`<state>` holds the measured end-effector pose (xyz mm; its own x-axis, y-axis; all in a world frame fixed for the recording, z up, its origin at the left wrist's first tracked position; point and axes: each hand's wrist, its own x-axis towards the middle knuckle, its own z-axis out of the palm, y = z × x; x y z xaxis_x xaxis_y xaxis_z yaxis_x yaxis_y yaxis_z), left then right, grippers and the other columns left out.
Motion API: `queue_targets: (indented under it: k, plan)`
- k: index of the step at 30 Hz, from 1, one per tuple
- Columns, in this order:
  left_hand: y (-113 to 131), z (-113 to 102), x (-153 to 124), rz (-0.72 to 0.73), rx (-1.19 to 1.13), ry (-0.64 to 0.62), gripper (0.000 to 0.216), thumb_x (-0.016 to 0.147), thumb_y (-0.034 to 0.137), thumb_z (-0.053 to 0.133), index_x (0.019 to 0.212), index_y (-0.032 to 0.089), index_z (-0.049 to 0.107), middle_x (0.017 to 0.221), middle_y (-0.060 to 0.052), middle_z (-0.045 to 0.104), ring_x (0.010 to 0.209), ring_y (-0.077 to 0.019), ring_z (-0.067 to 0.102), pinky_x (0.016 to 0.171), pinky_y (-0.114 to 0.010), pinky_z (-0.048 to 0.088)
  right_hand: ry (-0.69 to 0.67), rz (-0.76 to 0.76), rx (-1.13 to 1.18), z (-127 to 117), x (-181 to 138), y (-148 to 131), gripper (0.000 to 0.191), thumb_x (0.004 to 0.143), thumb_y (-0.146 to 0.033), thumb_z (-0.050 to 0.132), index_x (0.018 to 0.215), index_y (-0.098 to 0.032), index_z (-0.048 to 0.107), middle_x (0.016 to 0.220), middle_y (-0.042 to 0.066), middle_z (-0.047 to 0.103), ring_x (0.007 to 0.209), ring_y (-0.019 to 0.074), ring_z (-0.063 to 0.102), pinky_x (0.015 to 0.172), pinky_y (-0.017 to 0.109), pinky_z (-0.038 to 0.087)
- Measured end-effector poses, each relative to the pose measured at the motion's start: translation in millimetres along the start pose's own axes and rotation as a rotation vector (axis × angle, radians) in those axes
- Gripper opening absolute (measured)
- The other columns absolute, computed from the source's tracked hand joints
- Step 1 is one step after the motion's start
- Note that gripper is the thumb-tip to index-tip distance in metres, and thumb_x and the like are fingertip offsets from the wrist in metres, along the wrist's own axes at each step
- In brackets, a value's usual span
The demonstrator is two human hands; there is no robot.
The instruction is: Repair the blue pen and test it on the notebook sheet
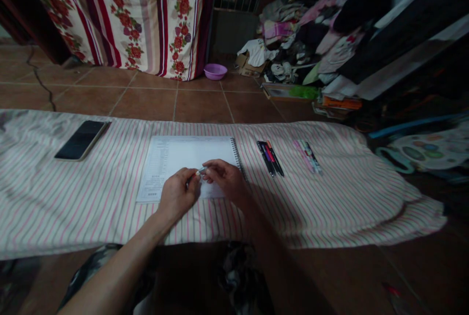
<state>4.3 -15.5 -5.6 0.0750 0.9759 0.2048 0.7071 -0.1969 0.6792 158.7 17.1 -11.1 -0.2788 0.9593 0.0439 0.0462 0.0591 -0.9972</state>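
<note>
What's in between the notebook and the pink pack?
In the head view, a small bunch of dark pens lies on the striped cloth between the notebook and the pink pack.

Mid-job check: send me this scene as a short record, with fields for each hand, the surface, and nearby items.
left hand: pinching small silver item
right hand: fingers on same item, above spiral notebook
surface: striped cloth on tiled floor
nearby: black smartphone, group of pens
</note>
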Motion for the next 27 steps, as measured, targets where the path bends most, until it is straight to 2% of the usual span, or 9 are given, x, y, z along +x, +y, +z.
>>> queue_targets:
  k: [12, 21, 27]
  plan:
    - [1.6, -1.3, -1.4, 0.065, 0.031, -0.018, 0.022, 0.087, 0.023, 0.043, 0.091, 0.019, 0.065, 0.085, -0.004, 0.067, 0.076, -0.0165, 0.062, 0.068, -0.027, 0.046, 0.017, 0.013, -0.069, 0.3, -1.1, -2.6, 0.016, 0.075, -0.030, 0.059, 0.084, -0.018, 0.062, 0.064, -0.002, 0.064, 0.056, 0.0097, 0.058, 0.056, 0.023, 0.048]
    - [-2.4, 0.4, -1.9, 0.035, 0.016, -0.048, 0.027, 0.089, 0.028, 0.043, 0.103, 0.019, 0.065, 0.091, -0.006, 0.069, 0.083, -0.0191, 0.064, 0.074, -0.030, 0.048, 0.015, 0.003, -0.049, -1.1, -0.4, -2.9, 0.017, 0.074, -0.032, 0.060, 0.084, -0.018, 0.062, 0.065, -0.001, 0.064, 0.057, 0.0104, 0.059, 0.055, 0.023, 0.048]
    - [-1.5, 0.7, -1.8, 0.080, 0.015, -0.022, 0.027, 0.089, 0.027, 0.043, 0.101, 0.018, 0.065, 0.086, -0.006, 0.069, 0.077, -0.0184, 0.064, 0.070, -0.029, 0.048, 0.007, 0.008, -0.021, -1.0, -0.5, -4.2, 0.016, 0.073, -0.030, 0.061, 0.084, -0.018, 0.062, 0.064, -0.002, 0.064, 0.055, 0.0088, 0.057, 0.055, 0.022, 0.047]
